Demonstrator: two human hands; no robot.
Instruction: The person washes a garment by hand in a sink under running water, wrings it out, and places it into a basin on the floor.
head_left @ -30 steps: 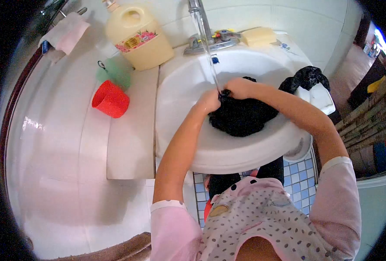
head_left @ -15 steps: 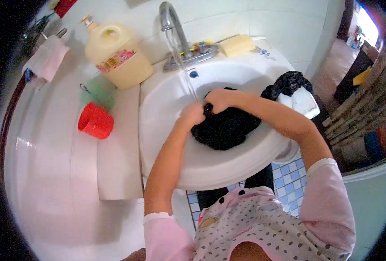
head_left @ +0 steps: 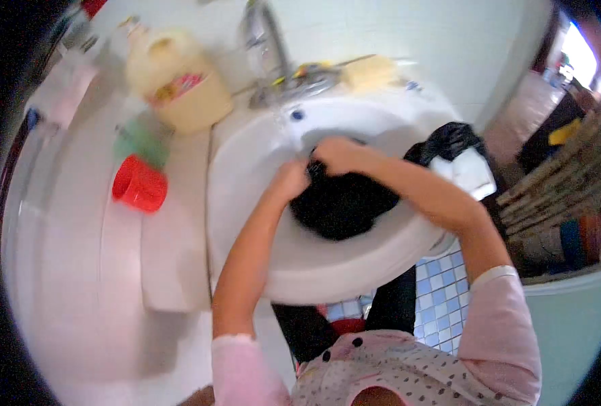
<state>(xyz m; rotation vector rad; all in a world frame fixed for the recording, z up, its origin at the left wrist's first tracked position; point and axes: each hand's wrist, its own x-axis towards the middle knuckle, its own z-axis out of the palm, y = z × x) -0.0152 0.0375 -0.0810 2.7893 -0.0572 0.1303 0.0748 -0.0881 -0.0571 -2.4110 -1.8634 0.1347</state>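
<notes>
The left hand (head_left: 291, 180) and the right hand (head_left: 336, 155), fingers curled tight, grip the upper edge of a bunched black cloth (head_left: 344, 205) inside the white oval ceramic sink (head_left: 266, 266); the curved silver metal faucet (head_left: 263, 44) stands behind them. A red plastic cup (head_left: 140, 183) lies tipped left of the sink, near a large cream plastic bottle (head_left: 178, 81).

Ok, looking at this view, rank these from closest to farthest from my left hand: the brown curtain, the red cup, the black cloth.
1. Black cloth: in the basin, right at your left hand.
2. Red cup: off to the left, outside the basin.
3. Brown curtain: far over on the right, past the basin.
</notes>
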